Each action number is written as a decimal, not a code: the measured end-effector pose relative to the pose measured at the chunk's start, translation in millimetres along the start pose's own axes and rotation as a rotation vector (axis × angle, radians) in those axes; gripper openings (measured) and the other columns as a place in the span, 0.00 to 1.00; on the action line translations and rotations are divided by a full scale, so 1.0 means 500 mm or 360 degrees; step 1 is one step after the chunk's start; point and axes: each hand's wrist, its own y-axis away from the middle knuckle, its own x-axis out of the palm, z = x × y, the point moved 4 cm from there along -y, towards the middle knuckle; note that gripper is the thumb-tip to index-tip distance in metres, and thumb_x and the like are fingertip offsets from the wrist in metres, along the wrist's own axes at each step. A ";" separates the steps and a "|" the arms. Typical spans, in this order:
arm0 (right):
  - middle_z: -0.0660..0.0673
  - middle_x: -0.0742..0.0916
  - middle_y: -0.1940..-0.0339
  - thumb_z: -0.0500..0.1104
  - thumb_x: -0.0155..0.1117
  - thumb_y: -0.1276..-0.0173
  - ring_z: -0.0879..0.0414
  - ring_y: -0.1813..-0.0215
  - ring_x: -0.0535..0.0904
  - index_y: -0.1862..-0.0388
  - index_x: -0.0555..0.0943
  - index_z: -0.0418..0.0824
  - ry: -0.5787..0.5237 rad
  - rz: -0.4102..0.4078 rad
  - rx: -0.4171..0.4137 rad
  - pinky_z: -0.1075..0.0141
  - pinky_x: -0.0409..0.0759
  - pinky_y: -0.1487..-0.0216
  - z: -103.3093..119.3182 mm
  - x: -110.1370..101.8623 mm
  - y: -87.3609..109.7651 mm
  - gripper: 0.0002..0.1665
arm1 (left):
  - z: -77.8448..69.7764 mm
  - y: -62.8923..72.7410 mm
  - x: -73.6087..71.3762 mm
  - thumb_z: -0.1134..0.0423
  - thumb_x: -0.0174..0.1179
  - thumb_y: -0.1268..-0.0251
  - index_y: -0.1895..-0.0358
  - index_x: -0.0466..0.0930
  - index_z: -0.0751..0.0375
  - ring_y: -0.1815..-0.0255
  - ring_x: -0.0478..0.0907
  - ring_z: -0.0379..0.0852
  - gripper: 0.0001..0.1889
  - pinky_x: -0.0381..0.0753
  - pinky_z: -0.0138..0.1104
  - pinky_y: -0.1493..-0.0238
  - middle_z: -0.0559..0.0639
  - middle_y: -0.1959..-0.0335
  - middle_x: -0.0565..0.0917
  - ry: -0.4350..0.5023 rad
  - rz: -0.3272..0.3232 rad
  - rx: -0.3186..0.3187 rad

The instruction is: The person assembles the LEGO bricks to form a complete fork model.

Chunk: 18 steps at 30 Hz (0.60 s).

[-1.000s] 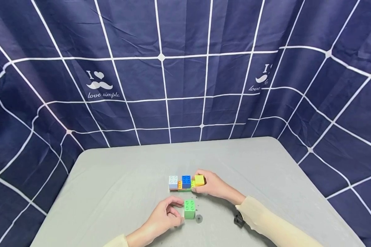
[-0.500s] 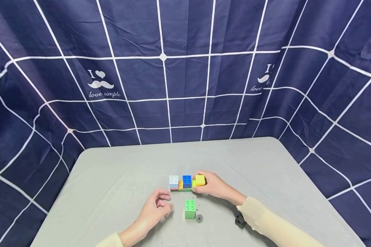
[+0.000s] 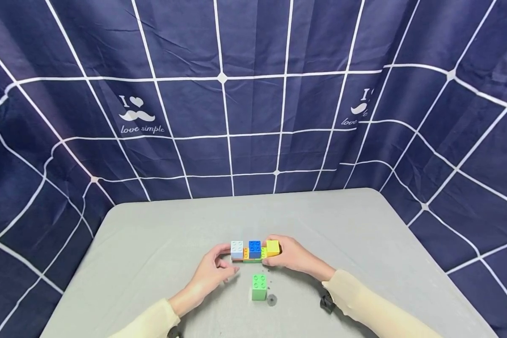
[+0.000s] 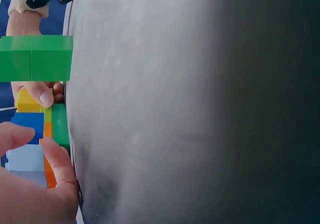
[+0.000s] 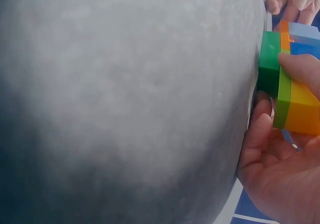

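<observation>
A toy-brick assembly stands mid-table, with a light blue brick (image 3: 236, 250), a blue brick (image 3: 255, 249) and a yellow brick (image 3: 272, 247) in a row on top. Beneath them run an orange plate (image 4: 48, 171) and a lime plate (image 5: 283, 100) over a dark green brick (image 5: 269, 59). My right hand (image 3: 295, 254) holds the yellow end, thumb in front and fingers behind and below. At the light blue end, my left hand (image 3: 207, 272) has its fingers alongside the brick and its thumb spread apart in front. A green block (image 3: 259, 288) stands nearer me, seamed in two.
The grey table (image 3: 160, 234) has rounded far corners. A dark blue curtain (image 3: 253, 108) with white lines surrounds its back and sides. A small black device (image 3: 327, 303) sits under the right sleeve (image 3: 363, 305). A round dark spot (image 3: 272, 300) marks the tabletop beside the green block.
My left hand has left the green block's side, moving left and then away from me to the light blue end of the assembly. My right hand keeps its hold in place.
</observation>
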 end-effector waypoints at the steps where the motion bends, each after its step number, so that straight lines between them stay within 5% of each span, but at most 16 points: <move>1: 0.50 0.84 0.62 0.44 0.82 0.38 0.54 0.60 0.78 0.50 0.85 0.45 -0.0002 0.0003 0.0000 0.61 0.76 0.60 0.000 0.001 -0.001 0.20 | -0.001 -0.004 0.001 0.71 0.74 0.39 0.25 0.71 0.72 0.71 0.79 0.44 0.38 0.75 0.31 0.73 0.54 0.66 0.85 -0.0007 0.0017 -0.0006; 8: 0.50 0.84 0.62 0.44 0.82 0.39 0.55 0.60 0.78 0.50 0.85 0.44 -0.0002 0.0002 -0.0005 0.62 0.77 0.61 -0.001 -0.001 -0.003 0.20 | -0.012 -0.036 0.012 0.74 0.76 0.41 0.34 0.79 0.70 0.70 0.77 0.44 0.30 0.78 0.32 0.71 0.54 0.57 0.84 -0.0037 0.0075 -0.0030; 18: 0.51 0.85 0.63 0.42 0.83 0.38 0.55 0.60 0.78 0.51 0.87 0.43 -0.0064 -0.0010 0.0008 0.63 0.77 0.60 0.006 -0.001 -0.001 0.18 | -0.008 -0.067 0.029 0.76 0.77 0.43 0.44 0.86 0.67 0.64 0.81 0.44 0.22 0.83 0.38 0.67 0.50 0.59 0.89 -0.0106 0.0060 -0.0025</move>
